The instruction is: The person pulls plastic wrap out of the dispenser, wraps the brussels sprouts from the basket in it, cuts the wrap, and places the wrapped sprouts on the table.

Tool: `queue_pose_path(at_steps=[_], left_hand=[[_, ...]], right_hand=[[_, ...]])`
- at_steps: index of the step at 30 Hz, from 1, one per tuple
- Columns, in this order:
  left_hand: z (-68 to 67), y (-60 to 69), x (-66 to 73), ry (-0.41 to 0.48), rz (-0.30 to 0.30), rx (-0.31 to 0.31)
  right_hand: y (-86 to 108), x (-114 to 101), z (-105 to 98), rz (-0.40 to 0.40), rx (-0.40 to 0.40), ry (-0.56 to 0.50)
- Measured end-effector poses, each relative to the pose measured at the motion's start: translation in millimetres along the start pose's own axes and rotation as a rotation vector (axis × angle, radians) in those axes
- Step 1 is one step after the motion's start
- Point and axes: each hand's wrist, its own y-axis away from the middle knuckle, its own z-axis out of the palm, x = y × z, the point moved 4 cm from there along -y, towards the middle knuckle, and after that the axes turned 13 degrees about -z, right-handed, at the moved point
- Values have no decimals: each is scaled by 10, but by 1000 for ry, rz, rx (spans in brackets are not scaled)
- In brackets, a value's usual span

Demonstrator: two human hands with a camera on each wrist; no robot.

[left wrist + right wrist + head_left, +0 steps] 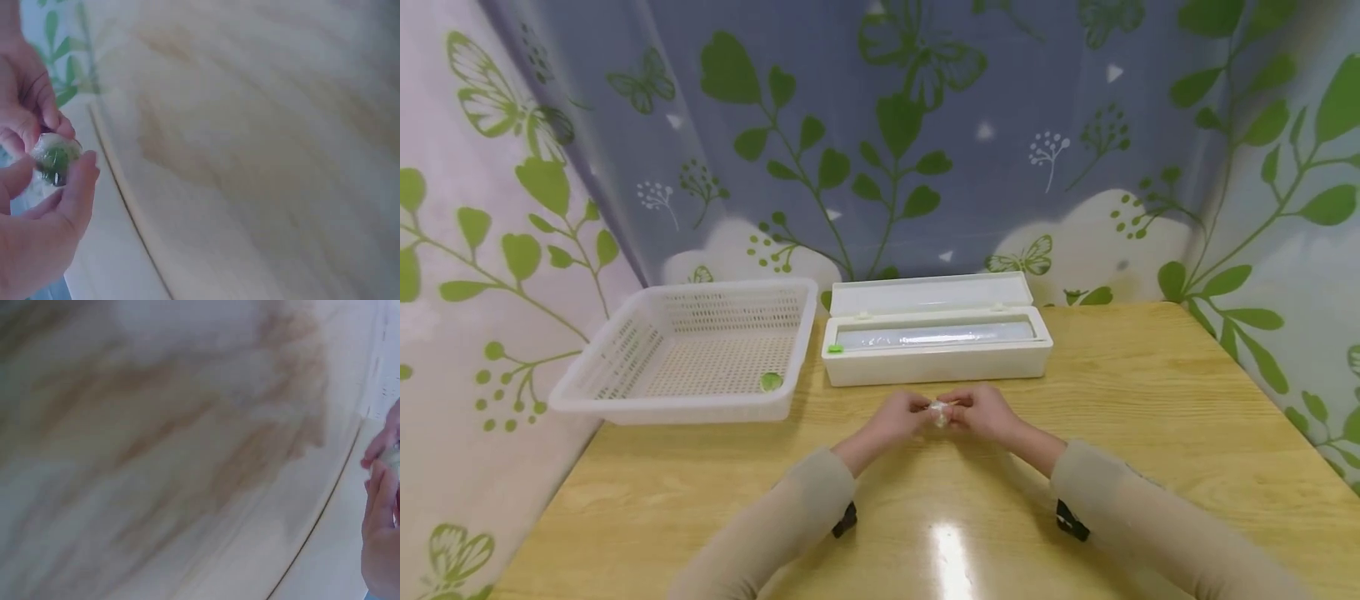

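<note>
Bundle (pixel 57 159), one — green in clear film (pixel 940 415), held over the table (pixel 1150 417). Left hand (pixel 897 418): fingers curled inward, pinching one side. Right hand (pixel 988 414): likewise, pinching the other. White box (pixel 936 364), lid (pixel 932 294) raised, just beyond the hands. Basket (pixel 677 412), left of the box — green piece (pixel 771 382) within.

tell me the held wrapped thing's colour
The wrapped thing looks green inside, best seen in the left wrist view.

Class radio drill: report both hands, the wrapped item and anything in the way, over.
Left hand, right hand: both pinching the wrapped item. Green shows through its clear film. Open white box beyond the hands, not blocking them.
</note>
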Motion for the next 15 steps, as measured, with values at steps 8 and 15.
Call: queue_pose_path(at_steps=[8,15], left_hand=[[-101,6,104,175,44,143],[-120,0,117,340,45,197]], right_hand=[[-47,-55,-45,-53,149,20],[-65,19,-88,-84,203,-56]])
